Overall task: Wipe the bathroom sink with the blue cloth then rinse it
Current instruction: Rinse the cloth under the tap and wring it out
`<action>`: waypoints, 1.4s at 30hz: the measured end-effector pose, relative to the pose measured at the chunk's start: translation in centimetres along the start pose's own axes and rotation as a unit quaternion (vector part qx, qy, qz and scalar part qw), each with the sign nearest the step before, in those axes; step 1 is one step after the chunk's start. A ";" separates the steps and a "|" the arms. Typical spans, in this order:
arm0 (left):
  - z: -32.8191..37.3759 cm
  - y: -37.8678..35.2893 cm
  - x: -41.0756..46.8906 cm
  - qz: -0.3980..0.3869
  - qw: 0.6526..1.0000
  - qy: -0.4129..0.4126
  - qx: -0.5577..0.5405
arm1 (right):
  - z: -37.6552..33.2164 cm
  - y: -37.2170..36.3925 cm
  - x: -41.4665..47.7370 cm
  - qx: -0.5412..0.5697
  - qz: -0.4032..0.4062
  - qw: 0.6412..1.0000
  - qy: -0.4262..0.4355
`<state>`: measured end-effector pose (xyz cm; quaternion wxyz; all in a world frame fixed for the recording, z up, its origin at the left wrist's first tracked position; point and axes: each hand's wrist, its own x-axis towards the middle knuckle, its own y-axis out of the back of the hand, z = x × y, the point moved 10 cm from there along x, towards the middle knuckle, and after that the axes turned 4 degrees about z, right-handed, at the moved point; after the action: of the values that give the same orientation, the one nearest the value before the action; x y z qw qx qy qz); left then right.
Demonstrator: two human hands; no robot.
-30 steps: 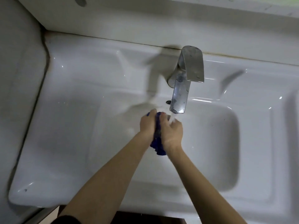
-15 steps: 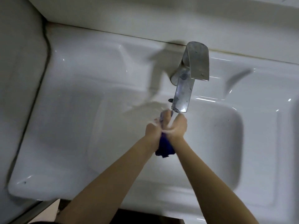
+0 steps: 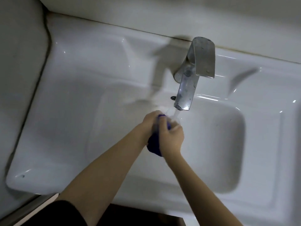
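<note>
Blue cloth (image 3: 154,143) is being squeezed between the left hand (image 3: 150,123) and right hand (image 3: 171,136), both closed on it, under the tap (image 3: 185,95); water is likely being splashed beyond the sink (image 3: 228,144) if wrung hard

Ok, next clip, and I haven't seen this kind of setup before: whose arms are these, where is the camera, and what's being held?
There is no machine here. A person wears a wide-angle camera on the head, looking down at their own bare arms. Below is a white sink with a metal tap at the back, water running from its spout. The left hand and right hand are pressed together around a bunched blue cloth, held under the stream over the basin. Nothing else lies in the sink.
</note>
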<state>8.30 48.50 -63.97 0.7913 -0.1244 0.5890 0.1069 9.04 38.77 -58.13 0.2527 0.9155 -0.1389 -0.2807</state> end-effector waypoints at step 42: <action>-0.2 0.8 -0.5 0.049 0.997 -0.058 -0.012 | -2.9 0.1 0.9 -0.070 0.001 0.994 0.078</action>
<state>7.66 49.21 -63.58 0.8166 -0.0986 0.5459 0.1594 11.40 39.43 -56.38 0.3267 0.9143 -0.1000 -0.2174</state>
